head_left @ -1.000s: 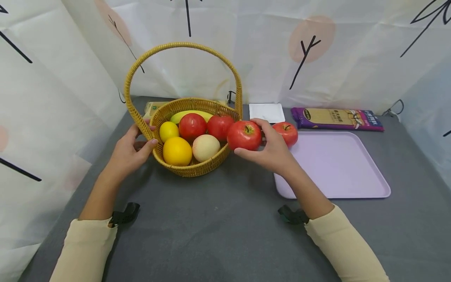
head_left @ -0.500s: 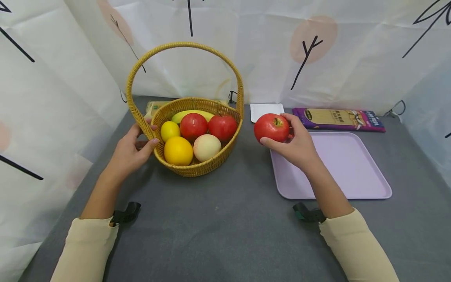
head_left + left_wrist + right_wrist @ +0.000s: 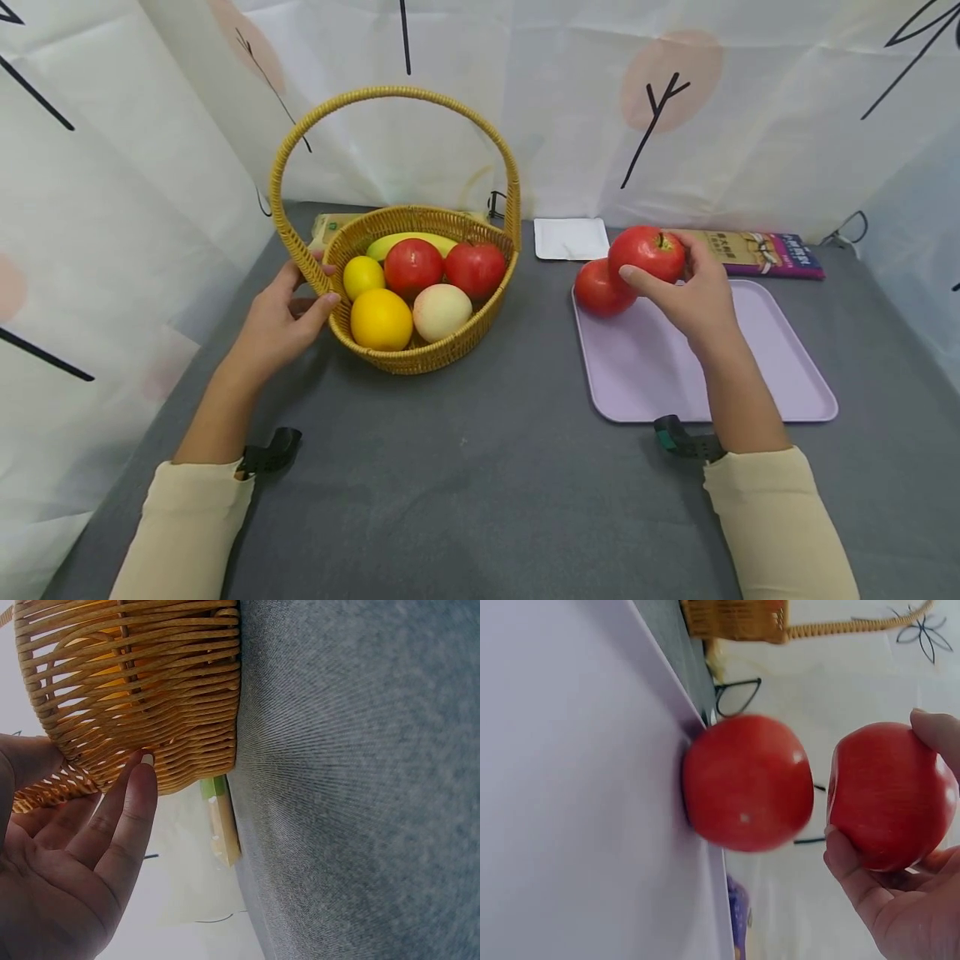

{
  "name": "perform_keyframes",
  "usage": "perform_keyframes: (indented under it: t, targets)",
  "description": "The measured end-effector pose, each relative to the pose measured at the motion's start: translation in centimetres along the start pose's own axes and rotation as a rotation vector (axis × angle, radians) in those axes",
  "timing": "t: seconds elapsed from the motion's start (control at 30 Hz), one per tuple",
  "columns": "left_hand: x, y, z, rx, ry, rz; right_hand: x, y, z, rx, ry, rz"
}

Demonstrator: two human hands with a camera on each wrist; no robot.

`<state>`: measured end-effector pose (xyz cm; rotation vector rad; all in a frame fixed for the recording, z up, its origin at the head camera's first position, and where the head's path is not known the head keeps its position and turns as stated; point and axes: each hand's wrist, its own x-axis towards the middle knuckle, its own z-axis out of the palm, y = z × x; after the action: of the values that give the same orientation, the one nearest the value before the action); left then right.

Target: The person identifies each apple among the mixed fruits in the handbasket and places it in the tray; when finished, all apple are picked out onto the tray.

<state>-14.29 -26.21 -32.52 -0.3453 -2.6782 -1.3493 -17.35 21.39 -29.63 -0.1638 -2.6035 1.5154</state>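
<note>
My right hand [image 3: 697, 287] holds a red apple [image 3: 647, 252] between thumb and fingers, raised over the back left of a lilac tray [image 3: 750, 367]. Another red apple [image 3: 600, 290] sits on the tray at its back left corner; the right wrist view shows a gap between it and the held apple [image 3: 889, 795]. At the left, my left hand [image 3: 277, 321] grips the side of a wicker basket [image 3: 420, 362] where its tall handle meets the rim. In the left wrist view, fingers [image 3: 135, 817] lie against the basket's woven wall [image 3: 150, 697].
The basket contains two red apples [image 3: 413, 267], a banana [image 3: 408, 242], a lemon [image 3: 363, 276], an orange [image 3: 381, 321] and a pale peach-like fruit [image 3: 441, 312]. Behind stand a white square [image 3: 570, 239], a purple packet [image 3: 772, 254] and a yellowish packet [image 3: 330, 223] along the curtain.
My right hand has carried the apple right, from beside the basket to over the tray. The apple on the tray, hidden half a second ago, shows again. My left hand stays on the basket.
</note>
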Motion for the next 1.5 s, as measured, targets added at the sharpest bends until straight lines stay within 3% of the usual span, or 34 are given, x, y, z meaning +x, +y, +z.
perform_keyframes:
  t: [0.3,0.6,1.13,1.5]
  targets:
    - [0.0,0.1,0.0,-0.001,-0.007,-0.017,0.9,1.0,-1.4,-0.013,0.045,0.148]
    - [0.0,0.0,0.0,0.004,0.000,-0.013,1.6,2.7,-2.2,-0.056,0.036,0.227]
    - [0.1,-0.1,0.1,-0.004,0.002,-0.010,2.3,5.0,-2.0,-0.094,-0.052,0.245]
    - [0.1,-0.3,0.1,-0.013,0.004,0.000,2.2,4.8,-1.9,-0.140,-0.114,0.238]
